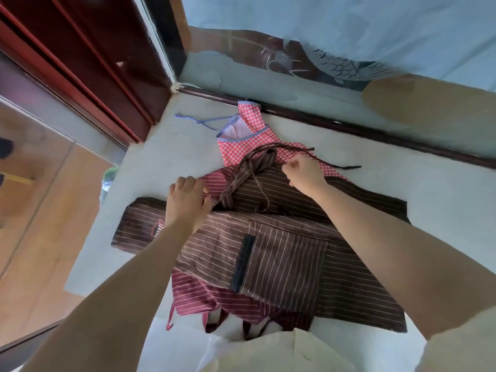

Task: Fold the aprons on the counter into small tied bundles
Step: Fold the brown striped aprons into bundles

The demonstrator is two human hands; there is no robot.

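Head view has us leaning over the pale counter (pixel 166 157), where the brown striped apron (pixel 281 253) lies spread and partly folded on top of the maroon striped apron (pixel 193 296). The red checked apron (pixel 241 149) lies beyond them by the dark window rail. Our left hand (pixel 185 202) has its fingers curled over an edge of the maroon striped apron beside the brown bib, while our right hand (pixel 303 173) is closed in a fist around the brown tie (pixel 346 167), whose free end trails right across the counter.
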